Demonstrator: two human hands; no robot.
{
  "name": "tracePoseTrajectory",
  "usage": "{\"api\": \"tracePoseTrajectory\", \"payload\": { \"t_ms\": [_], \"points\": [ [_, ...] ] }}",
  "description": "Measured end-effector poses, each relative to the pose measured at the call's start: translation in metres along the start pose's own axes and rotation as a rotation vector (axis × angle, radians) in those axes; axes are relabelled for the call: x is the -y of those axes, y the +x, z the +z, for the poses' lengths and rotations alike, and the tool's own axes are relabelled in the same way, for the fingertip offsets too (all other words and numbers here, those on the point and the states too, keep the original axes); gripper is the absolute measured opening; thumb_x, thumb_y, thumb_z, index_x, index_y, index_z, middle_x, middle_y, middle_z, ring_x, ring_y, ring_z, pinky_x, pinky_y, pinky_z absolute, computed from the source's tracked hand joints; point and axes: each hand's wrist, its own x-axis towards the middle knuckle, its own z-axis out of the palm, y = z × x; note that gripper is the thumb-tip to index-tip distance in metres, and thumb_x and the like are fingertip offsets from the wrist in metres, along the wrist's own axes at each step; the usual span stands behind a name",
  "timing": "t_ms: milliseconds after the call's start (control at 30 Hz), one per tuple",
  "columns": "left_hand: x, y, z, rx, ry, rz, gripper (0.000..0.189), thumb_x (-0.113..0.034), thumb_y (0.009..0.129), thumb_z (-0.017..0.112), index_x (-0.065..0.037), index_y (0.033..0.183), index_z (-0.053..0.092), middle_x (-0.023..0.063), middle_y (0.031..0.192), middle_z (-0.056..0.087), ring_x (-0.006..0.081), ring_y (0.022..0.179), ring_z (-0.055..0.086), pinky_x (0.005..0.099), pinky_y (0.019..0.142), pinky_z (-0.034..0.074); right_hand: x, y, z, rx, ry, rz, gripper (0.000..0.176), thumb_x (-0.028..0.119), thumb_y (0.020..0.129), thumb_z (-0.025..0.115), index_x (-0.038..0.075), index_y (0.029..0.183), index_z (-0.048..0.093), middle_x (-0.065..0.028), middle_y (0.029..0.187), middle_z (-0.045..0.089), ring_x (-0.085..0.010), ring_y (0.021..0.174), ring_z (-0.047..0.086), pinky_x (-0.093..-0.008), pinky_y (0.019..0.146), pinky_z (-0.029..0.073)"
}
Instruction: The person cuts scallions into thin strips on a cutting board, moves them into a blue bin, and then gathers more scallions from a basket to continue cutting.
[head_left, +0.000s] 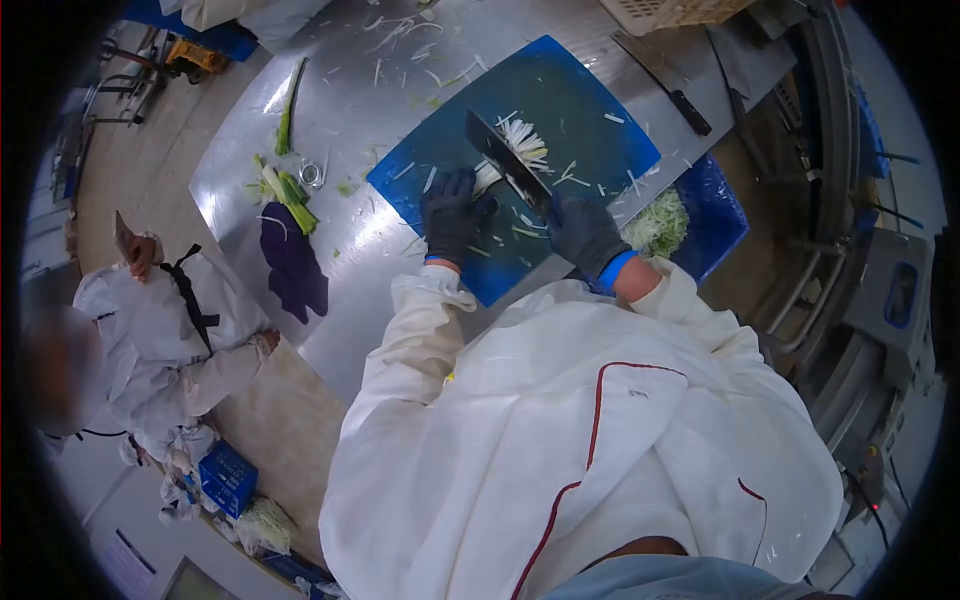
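A blue cutting board (pixel 420 150) lies on the steel table, with white shredded leek (pixel 524 140) near its middle. My right hand (pixel 583 232), in a dark glove, is closed on the handle end of a wide-bladed knife (pixel 500 155). The blade lies across the leek pieces, angled up to the left. My left hand (pixel 456 210), also in a dark glove, is on the board left of the knife, its fingers bent against the near end of the leek. What its fingertips press is partly hidden.
Green leek pieces (pixel 290 200), a purple glove (pixel 292 265) and a metal ring (pixel 312 175) lie on the table (pixel 350 100) at left. Another knife (pixel 665 85) is beyond the board. Shreds (pixel 657 225) fill a blue container (pixel 728 225) at right. A co-worker (pixel 170 330) stands left.
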Motion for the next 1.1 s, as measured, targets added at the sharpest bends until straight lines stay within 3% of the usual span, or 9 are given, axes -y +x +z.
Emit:
{"api": "tracePoseTrajectory", "payload": {
  "t_ms": [233, 433, 533, 600, 633, 667, 800, 1000, 1100],
  "points": [
    [-0.01, -0.006, 0.011, -0.092, -0.027, 0.027, 0.038, -0.03, 0.079, 0.071, -0.009, 0.111, 0.068, 0.0106, 0.108, 0.067, 0.0303, 0.098, 0.06, 0.0463, 0.092, 0.043, 0.003, 0.02, 0.042, 0.139, -0.082, 0.05, 0.021, 0.018, 0.083, 0.061, 0.001, 0.097, 0.063, -0.0225, 0.082, 0.069, -0.0407, 0.077, 0.069, -0.0503, 0.071, 0.055],
    [-0.006, 0.001, -0.007, 0.033, -0.062, -0.027, 0.037, -0.026, 0.085, 0.07, -0.007, 0.116, 0.068, 0.0123, 0.114, 0.069, 0.0299, 0.106, 0.063, 0.0435, 0.096, 0.045, -0.012, 0.073, 0.068, 0.002, 0.033, -0.12, 0.022, 0.021, 0.085, 0.06, 0.003, 0.097, 0.064, -0.0252, 0.087, 0.068, -0.0417, 0.084, 0.068, -0.0521, 0.074, 0.053],
    [0.013, 0.006, -0.037, -0.015, -0.805, -0.465, 0.036, -0.021, 0.09, 0.069, -0.005, 0.123, 0.067, 0.0108, 0.119, 0.07, 0.024, 0.108, 0.066, 0.0366, 0.097, 0.048, -0.006, 0.067, 0.027, -0.025, 0.124, -0.053, 0.021, 0.022, 0.087, 0.059, 0.004, 0.098, 0.063, -0.0257, 0.085, 0.067, -0.043, 0.084, 0.066, -0.0528, 0.072, 0.052],
    [0.037, 0.0, -0.049, -0.066, -1.025, -0.782, 0.035, -0.02, 0.094, 0.067, -0.006, 0.126, 0.066, 0.0095, 0.119, 0.07, 0.0135, 0.103, 0.066, 0.0276, 0.09, 0.052, -0.002, 0.055, 0.015, -0.011, 0.081, -0.031, 0.02, 0.022, 0.088, 0.06, 0.005, 0.098, 0.062, -0.0251, 0.081, 0.066, -0.0438, 0.081, 0.066, -0.0525, 0.07, 0.052],
    [0.044, -0.005, -0.051, -0.049, -0.963, -0.789, 0.034, -0.021, 0.094, 0.067, -0.006, 0.125, 0.066, 0.0103, 0.119, 0.07, 0.016, 0.103, 0.067, 0.0294, 0.091, 0.052, 0.007, 0.046, 0.002, -0.003, 0.086, -0.042, 0.02, 0.022, 0.088, 0.06, 0.005, 0.098, 0.061, -0.0246, 0.081, 0.066, -0.0439, 0.08, 0.066, -0.0524, 0.07, 0.052],
    [0.049, -0.008, -0.053, -0.034, -0.9, -0.79, 0.034, -0.021, 0.094, 0.066, -0.006, 0.124, 0.067, 0.0111, 0.119, 0.07, 0.0186, 0.104, 0.067, 0.0313, 0.091, 0.052, 0.015, 0.038, -0.005, -0.001, 0.091, -0.056, 0.02, 0.022, 0.087, 0.06, 0.004, 0.097, 0.061, -0.0241, 0.08, 0.066, -0.0441, 0.079, 0.066, -0.0523, 0.07, 0.052],
    [0.041, -0.011, -0.042, -0.084, -0.447, -0.243, 0.03, -0.022, 0.087, 0.067, -0.006, 0.112, 0.07, 0.014, 0.112, 0.07, 0.0342, 0.102, 0.064, 0.0408, 0.091, 0.05, 0.023, 0.013, 0.009, 0.104, 0.079, -0.065, 0.02, 0.021, 0.086, 0.06, 0.004, 0.095, 0.06, -0.0227, 0.078, 0.067, -0.0433, 0.076, 0.066, -0.0524, 0.069, 0.052],
    [0.021, -0.019, -0.022, -0.075, -0.07, -0.055, 0.023, -0.02, 0.08, 0.073, -0.009, 0.1, 0.073, 0.0104, 0.106, 0.071, 0.0317, 0.099, 0.065, 0.042, 0.087, 0.049, 0.04, 0.012, 0.03, 0.281, -0.027, 0.042, 0.018, 0.017, 0.083, 0.061, 0.003, 0.093, 0.061, -0.0234, 0.081, 0.068, -0.0411, 0.077, 0.068, -0.0499, 0.07, 0.054],
    [0.017, -0.024, -0.015, -0.085, 0.003, -0.04, 0.024, -0.021, 0.08, 0.073, -0.009, 0.101, 0.072, 0.0096, 0.106, 0.071, 0.032, 0.096, 0.065, 0.0427, 0.086, 0.049, 0.033, 0.021, 0.066, 0.156, 0.0, -0.122, 0.018, 0.017, 0.082, 0.062, 0.002, 0.093, 0.063, -0.0248, 0.081, 0.067, -0.0424, 0.079, 0.068, -0.0499, 0.071, 0.055]
  ]
}}
